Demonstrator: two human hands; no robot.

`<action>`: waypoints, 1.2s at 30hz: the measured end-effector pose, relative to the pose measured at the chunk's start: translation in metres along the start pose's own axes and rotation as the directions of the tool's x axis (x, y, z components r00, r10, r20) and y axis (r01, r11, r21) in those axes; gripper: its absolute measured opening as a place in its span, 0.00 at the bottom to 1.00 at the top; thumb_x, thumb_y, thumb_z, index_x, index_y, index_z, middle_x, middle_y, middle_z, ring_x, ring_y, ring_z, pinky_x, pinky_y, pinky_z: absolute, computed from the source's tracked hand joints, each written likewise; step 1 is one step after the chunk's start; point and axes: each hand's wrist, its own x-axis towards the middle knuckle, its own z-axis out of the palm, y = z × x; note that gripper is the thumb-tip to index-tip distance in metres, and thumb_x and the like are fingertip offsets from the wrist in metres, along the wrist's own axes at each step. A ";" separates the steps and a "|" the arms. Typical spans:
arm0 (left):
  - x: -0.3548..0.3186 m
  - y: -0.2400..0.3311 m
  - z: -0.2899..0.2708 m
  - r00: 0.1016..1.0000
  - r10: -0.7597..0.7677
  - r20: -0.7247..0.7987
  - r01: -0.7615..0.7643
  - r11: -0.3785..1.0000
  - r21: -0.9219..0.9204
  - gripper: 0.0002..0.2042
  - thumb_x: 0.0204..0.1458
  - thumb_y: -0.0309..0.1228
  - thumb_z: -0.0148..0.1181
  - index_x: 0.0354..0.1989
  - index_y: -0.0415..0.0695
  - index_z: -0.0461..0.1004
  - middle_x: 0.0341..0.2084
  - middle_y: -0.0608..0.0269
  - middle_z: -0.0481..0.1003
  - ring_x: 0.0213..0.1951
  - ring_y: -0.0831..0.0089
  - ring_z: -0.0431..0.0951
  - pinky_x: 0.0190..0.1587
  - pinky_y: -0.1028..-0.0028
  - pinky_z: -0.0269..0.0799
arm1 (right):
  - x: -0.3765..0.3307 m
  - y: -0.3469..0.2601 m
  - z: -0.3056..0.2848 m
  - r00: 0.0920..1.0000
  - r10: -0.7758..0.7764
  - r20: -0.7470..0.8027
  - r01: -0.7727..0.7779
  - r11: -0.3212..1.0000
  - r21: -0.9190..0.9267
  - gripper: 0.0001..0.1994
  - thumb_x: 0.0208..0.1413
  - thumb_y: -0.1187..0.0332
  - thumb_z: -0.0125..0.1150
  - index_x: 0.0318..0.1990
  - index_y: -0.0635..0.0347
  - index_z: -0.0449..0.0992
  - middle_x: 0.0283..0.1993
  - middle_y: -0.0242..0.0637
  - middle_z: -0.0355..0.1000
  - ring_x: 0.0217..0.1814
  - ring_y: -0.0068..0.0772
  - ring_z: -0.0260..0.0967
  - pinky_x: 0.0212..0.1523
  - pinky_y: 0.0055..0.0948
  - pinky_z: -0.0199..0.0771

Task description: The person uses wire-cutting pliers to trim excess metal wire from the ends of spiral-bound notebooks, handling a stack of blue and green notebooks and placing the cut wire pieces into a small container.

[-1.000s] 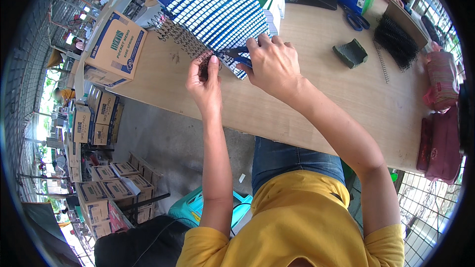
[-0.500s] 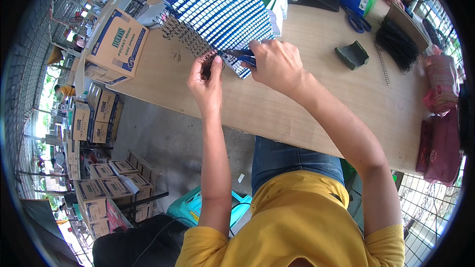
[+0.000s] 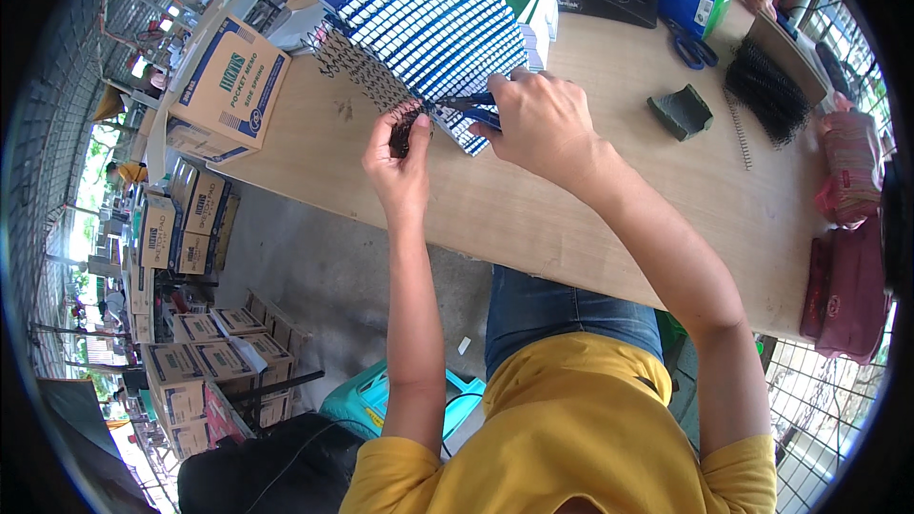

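Stack of blue-and-white pads (image 3: 419,9) lay at the far edge area of the worktop (image 3: 609,200), left of centre, slanting toward me. Thin dark wire coils (image 3: 357,67) stuck out along its left side. My left hand (image 3: 400,157) was closed in a pinch on a dark wire bunch (image 3: 404,138) at the near end; my right hand (image 3: 547,124) gripped a blue-handled tool (image 3: 465,103), dark tip right at the coils. Couldn't tell how far its tips were parted.

Done well, I'd judge, it wanted the left pinch steady, tip square on one wire loop, paper edges left unnicked, small squeezes only. Springy wire could have snagged a neighbour.

Materials: pads crisp, flat, grid-like where layered; coils open, zigzag, metal-looking. Outward: stiff brown carton (image 3: 228,90) to the left; to the right, a dark green curved block (image 3: 681,112), blue-handled scissors (image 3: 693,48), a bristly black coil heap (image 3: 766,95) and one loose coil strip (image 3: 741,138). Farther right, soft maroon pouch (image 3: 857,295).
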 end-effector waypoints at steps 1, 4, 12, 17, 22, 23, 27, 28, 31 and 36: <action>0.000 0.000 0.000 1.000 -0.003 -0.002 0.003 1.000 0.006 0.09 0.56 0.23 0.63 0.43 0.34 0.77 0.33 0.66 0.77 0.33 0.83 0.73 0.37 0.82 0.71 | 0.000 0.001 0.000 1.000 0.001 0.000 -0.001 1.000 0.011 0.20 0.48 0.53 0.71 0.35 0.63 0.76 0.32 0.45 0.76 0.35 0.47 0.78 0.35 0.42 0.77; 0.000 -0.003 -0.001 1.000 0.006 -0.007 -0.006 1.000 -0.008 0.08 0.56 0.23 0.63 0.43 0.34 0.77 0.33 0.65 0.77 0.32 0.83 0.73 0.37 0.82 0.71 | 0.002 -0.004 -0.002 0.999 0.004 0.050 -0.005 1.000 0.025 0.20 0.48 0.53 0.70 0.35 0.64 0.76 0.31 0.46 0.76 0.35 0.47 0.78 0.36 0.42 0.77; -0.001 -0.005 -0.001 1.000 0.013 -0.003 -0.013 1.000 -0.014 0.09 0.56 0.23 0.63 0.43 0.34 0.76 0.33 0.64 0.77 0.33 0.83 0.74 0.37 0.81 0.71 | 0.003 -0.003 -0.006 0.998 0.001 0.056 -0.005 0.997 0.076 0.20 0.48 0.53 0.70 0.33 0.65 0.77 0.29 0.47 0.76 0.32 0.48 0.78 0.34 0.41 0.77; -0.001 -0.008 -0.001 1.000 -0.003 -0.016 0.003 1.000 -0.027 0.09 0.56 0.23 0.64 0.43 0.34 0.76 0.33 0.65 0.77 0.34 0.82 0.74 0.38 0.81 0.71 | 0.005 -0.005 -0.006 0.996 -0.002 0.087 -0.002 0.999 0.047 0.20 0.49 0.54 0.69 0.32 0.65 0.77 0.28 0.47 0.76 0.31 0.48 0.78 0.33 0.41 0.78; -0.001 -0.011 -0.002 1.000 0.007 -0.013 -0.008 1.000 -0.022 0.08 0.56 0.24 0.64 0.43 0.35 0.77 0.33 0.65 0.77 0.33 0.83 0.73 0.37 0.81 0.70 | 0.006 -0.002 0.001 0.998 -0.026 0.057 0.021 0.997 0.079 0.17 0.48 0.57 0.68 0.31 0.65 0.77 0.26 0.48 0.76 0.29 0.50 0.78 0.33 0.42 0.78; -0.001 -0.010 -0.002 1.000 0.013 -0.012 -0.013 1.000 -0.015 0.08 0.56 0.24 0.63 0.43 0.35 0.77 0.33 0.65 0.77 0.33 0.83 0.73 0.37 0.81 0.70 | 0.006 -0.001 0.003 0.998 -0.034 0.050 0.030 0.997 0.075 0.16 0.48 0.58 0.68 0.31 0.65 0.77 0.25 0.48 0.76 0.28 0.50 0.78 0.33 0.42 0.79; -0.003 -0.008 0.001 0.999 -0.014 -0.032 0.012 0.999 -0.046 0.09 0.56 0.24 0.63 0.44 0.36 0.76 0.32 0.66 0.77 0.31 0.86 0.71 0.33 0.83 0.67 | 0.006 0.000 0.004 0.998 -0.041 0.046 0.038 0.997 0.066 0.14 0.48 0.59 0.68 0.31 0.63 0.78 0.25 0.48 0.76 0.28 0.51 0.77 0.32 0.43 0.78; -0.003 -0.009 0.002 0.999 -0.024 -0.036 0.022 0.997 -0.077 0.09 0.57 0.24 0.63 0.44 0.37 0.76 0.32 0.67 0.76 0.30 0.86 0.70 0.32 0.83 0.66 | 0.006 0.000 0.003 0.998 -0.036 0.051 0.032 0.997 0.064 0.14 0.49 0.59 0.68 0.31 0.63 0.78 0.25 0.49 0.76 0.28 0.51 0.77 0.32 0.43 0.78; -0.011 0.000 0.005 0.971 -0.219 -0.097 0.181 0.937 -0.300 0.10 0.58 0.28 0.63 0.45 0.39 0.75 0.32 0.67 0.75 0.27 0.87 0.67 0.28 0.84 0.62 | -0.001 0.013 -0.004 0.999 -0.036 -0.005 0.036 0.996 0.083 0.14 0.48 0.59 0.69 0.31 0.62 0.77 0.26 0.49 0.76 0.29 0.50 0.77 0.32 0.43 0.76; -0.050 -0.007 0.008 0.651 -0.565 0.508 0.698 0.183 -0.692 0.11 0.63 0.35 0.54 0.47 0.42 0.73 0.33 0.64 0.70 0.29 0.81 0.65 0.24 0.82 0.61 | -0.042 0.105 -0.032 0.978 0.178 0.106 -0.201 0.699 0.687 0.16 0.49 0.60 0.71 0.32 0.66 0.77 0.23 0.38 0.71 0.28 0.31 0.72 0.32 0.32 0.71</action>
